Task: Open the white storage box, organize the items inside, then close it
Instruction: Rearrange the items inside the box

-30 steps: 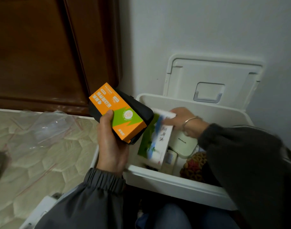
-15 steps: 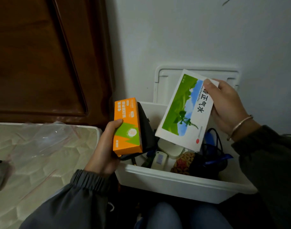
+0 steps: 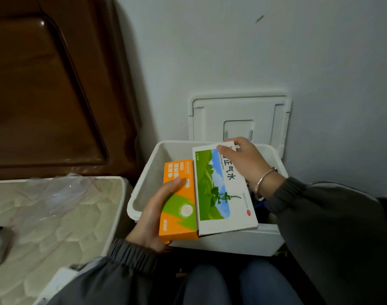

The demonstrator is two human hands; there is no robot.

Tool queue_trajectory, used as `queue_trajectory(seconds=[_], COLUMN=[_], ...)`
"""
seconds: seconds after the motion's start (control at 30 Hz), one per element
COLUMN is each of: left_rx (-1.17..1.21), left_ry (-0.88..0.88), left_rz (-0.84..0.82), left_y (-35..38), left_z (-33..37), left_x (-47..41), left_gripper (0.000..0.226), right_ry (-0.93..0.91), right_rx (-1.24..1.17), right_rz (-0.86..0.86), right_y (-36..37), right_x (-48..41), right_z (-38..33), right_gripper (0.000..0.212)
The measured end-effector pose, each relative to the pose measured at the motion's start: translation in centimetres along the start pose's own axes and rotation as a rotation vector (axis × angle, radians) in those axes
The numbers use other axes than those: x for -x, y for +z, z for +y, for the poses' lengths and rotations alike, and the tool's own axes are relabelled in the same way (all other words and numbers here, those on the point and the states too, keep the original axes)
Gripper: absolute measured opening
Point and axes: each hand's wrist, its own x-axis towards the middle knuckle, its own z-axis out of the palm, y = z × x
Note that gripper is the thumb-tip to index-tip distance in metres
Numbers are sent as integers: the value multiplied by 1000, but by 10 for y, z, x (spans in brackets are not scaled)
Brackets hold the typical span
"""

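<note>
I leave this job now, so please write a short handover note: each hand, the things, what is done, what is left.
Left hand grips the orange-and-green cardboard box. Right hand holds the white cardboard box with a green landscape picture by its far end, beside the orange one, above the white plastic storage box. Its lid stands open against the wall.
Done: opened.
Left: arrange the items inside, close the lid.

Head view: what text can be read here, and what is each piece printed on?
"正气水": large black characters on the green-and-white box; the right hand covers anything before them.
"Zhengqi Shui": small line beside them, barely legible, with its start covered.
Small print along that box's white edge: too small to read.
Orange box, held in the left hand: white characters, too blurred to read.
</note>
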Motion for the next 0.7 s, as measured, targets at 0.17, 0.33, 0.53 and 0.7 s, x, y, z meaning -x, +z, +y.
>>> queue_trajectory(seconds=[0.17,0.33,0.53,0.7], left_rx=[-11,70,135,33], left_ry=[-17,91,201,220], left_rz=[47,129,157,85], left_y=[13,18,2,18], left_z=[-6,-9,-4,-4], left_x=[6,8,18,19], left_gripper=[29,35,40,29], right_ry=[126,246,117,69], right_rx=[-33,-324,-430,-225], right_rz=[0,-268,195,17], right_y=[-6,-20,-70,-39], right_x=[14,36,28,42], right_z=[1,6,9,21], right_gripper=[27,17,11,12])
